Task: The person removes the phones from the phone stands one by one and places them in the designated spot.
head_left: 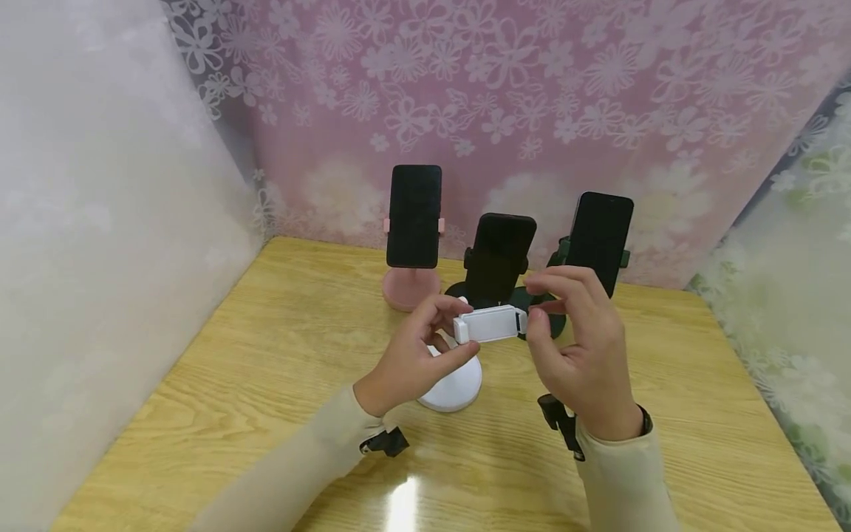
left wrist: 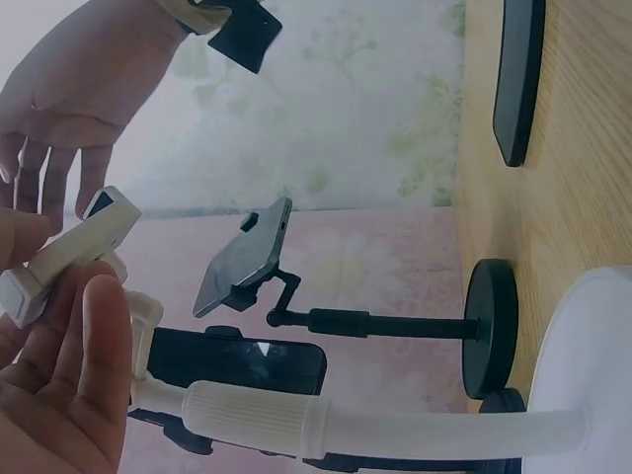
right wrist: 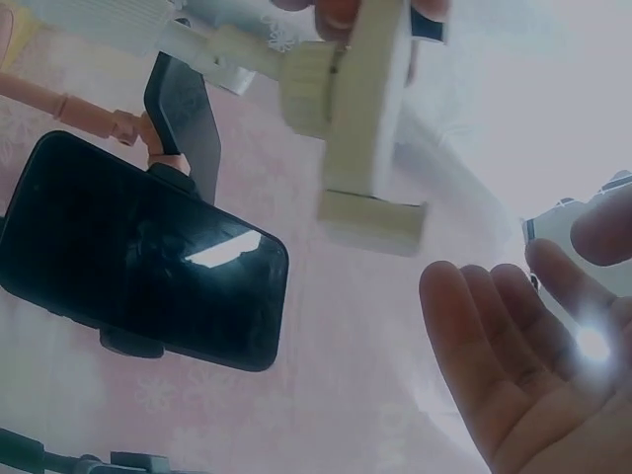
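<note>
A: Entry one, left grip point(head_left: 408, 362)?

B: Pinching one white clamp point(head_left: 490, 325); thumb along the lower edge, fingers at the upper edge and behind.

A: Entry two, right grip point(head_left: 588, 355)?

B: Released. Fingers loosely bent, just beside the clamp's right end; the right wrist view shows a gap between fingers and clamp.

A: Location of the clamp?

B: Raised above the desk point(head_left: 266, 332), between the two wrists, at the top of one white stand point(head_left: 459, 391). Round base flat on the desk, partly covered by the left grip; pole white, with a ribbed collar, per the left wrist view.

A: Other stock?

B: Three stands, set farther back, one dark-screened phone apiece. Pink stand point(head_left: 408, 290), leftmost: left phone point(head_left: 414, 218), upright. Black stand point(head_left: 468, 258), middle: middle phone point(head_left: 501, 251), tilted. Green stand point(head_left: 625, 258), rightmost: right phone point(head_left: 601, 236), tilted, its lower part near the right grip's fingers.

A: Wearables?

B: Two pale sleeves point(head_left: 292, 465); one black camera point(head_left: 385, 442) at each wrist.

A: Backdrop point(head_left: 465, 89)?

B: Pink, white flower print.
</note>
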### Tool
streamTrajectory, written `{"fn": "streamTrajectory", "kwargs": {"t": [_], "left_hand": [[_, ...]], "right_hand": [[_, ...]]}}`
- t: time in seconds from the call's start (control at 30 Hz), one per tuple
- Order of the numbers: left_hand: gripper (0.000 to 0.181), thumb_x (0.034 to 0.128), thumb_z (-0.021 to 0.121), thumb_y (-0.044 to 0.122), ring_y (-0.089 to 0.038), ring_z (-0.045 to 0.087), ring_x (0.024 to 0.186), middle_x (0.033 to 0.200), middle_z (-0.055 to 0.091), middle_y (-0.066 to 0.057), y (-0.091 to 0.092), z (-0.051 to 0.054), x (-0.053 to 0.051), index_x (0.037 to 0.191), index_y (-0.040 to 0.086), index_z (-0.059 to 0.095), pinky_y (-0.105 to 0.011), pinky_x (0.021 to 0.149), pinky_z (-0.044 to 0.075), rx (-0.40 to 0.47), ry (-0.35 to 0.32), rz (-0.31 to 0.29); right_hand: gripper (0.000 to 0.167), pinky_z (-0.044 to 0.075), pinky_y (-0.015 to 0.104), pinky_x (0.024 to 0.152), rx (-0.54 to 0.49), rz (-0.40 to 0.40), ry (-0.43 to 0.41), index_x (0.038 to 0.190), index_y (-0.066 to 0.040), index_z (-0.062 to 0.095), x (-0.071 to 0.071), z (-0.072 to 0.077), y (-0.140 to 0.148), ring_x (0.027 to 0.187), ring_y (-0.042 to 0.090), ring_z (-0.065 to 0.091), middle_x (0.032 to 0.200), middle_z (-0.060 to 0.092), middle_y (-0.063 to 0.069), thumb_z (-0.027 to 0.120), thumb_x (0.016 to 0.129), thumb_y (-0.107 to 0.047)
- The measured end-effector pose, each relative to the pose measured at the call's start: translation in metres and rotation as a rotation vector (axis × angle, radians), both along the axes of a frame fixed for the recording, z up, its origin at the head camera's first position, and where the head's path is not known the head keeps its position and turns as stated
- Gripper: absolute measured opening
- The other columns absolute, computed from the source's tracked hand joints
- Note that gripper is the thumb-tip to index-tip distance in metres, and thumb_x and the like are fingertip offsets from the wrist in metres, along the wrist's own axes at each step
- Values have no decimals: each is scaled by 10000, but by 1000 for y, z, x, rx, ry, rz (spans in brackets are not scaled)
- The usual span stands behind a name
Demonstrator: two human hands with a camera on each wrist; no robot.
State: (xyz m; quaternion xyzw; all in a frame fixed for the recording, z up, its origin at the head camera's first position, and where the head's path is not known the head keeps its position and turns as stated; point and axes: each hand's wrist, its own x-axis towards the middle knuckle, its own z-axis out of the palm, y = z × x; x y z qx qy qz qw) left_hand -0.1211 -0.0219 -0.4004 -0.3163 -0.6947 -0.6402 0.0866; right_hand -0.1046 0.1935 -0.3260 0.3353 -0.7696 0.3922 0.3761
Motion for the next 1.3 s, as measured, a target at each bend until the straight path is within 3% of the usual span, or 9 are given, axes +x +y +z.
{"fn": "streamTrajectory", "kwargs": {"t": [0.1, 0.2, 0.4, 0.5, 0.63, 0.77, 0.9, 1.07, 1.3], "left_hand": [[434, 930, 749, 10, -196, 617, 891, 1002, 651, -81, -4, 2, 2, 1314, 67, 553, -286, 688, 559, -6, 2, -15], [431, 949, 720, 10, -191, 652, 882, 1011, 664, -102, -7, 4, 5, 1334, 36, 527, -304, 677, 570, 15, -54, -49], [275, 989, 706, 108, -135, 720, 873, 973, 685, -59, -10, 10, 12, 1204, -7, 577, -305, 684, 591, 152, -353, -116], [182, 984, 714, 117, -120, 710, 871, 957, 686, -22, -12, 11, 14, 1084, 10, 606, -277, 681, 568, 210, -442, -129], [145, 986, 715, 122, -125, 677, 849, 941, 666, -20, -19, 11, 16, 1037, 53, 599, -254, 656, 527, 234, -447, -119], [150, 992, 707, 156, -136, 653, 827, 922, 650, -28, -34, 15, 16, 1045, 77, 592, -242, 660, 503, 235, -472, -67], [203, 992, 724, 236, -137, 622, 785, 870, 653, -20, -55, 22, 17, 1037, 91, 590, -242, 668, 494, 235, -501, 5], [266, 989, 734, 317, -126, 596, 741, 826, 654, -7, -81, 31, 16, 1019, 92, 595, -246, 663, 494, 209, -486, 68], [136, 1058, 626, 219, -126, 595, 761, 847, 650, -1, -132, 34, 19, 1013, 92, 605, -247, 660, 494, 226, -486, 194]], "right_hand": [[289, 495, 123, 891, 23, -22, -5, 1160, 48, 676, -2, -1, -1, 1042, 247, 623, 1191, 643, 186, 567, 906, -35], [288, 490, 128, 906, 18, -33, -8, 1159, 53, 671, -3, -2, -1, 1050, 261, 616, 1193, 639, 193, 567, 906, -37], [285, 487, 156, 932, -14, -43, -17, 1153, 69, 660, -3, -3, -1, 1054, 269, 608, 1188, 628, 213, 550, 908, -28], [288, 484, 156, 932, -21, -44, -22, 1153, 70, 662, -1, -3, 0, 1053, 246, 609, 1191, 625, 215, 551, 905, -26], [287, 487, 159, 922, -34, -32, -23, 1149, 73, 665, 0, -2, 1, 1072, 181, 598, 1189, 624, 221, 554, 902, -21], [282, 488, 163, 914, -43, -19, -27, 1148, 72, 668, 0, -2, 0, 1058, 143, 592, 1185, 621, 223, 558, 904, -18], [281, 487, 167, 910, -55, -8, -26, 1144, 75, 671, 0, -2, 1, 1028, 120, 588, 1180, 619, 228, 556, 906, -17], [266, 485, 153, 897, -80, -20, -8, 1108, 95, 673, 2, 1, 5, 1060, 107, 580, 1152, 624, 247, 555, 896, -15], [247, 479, 140, 861, -143, -14, 43, 1037, 103, 692, 1, 4, 5, 1013, 108, 582, 1070, 640, 258, 559, 881, -34]]}}
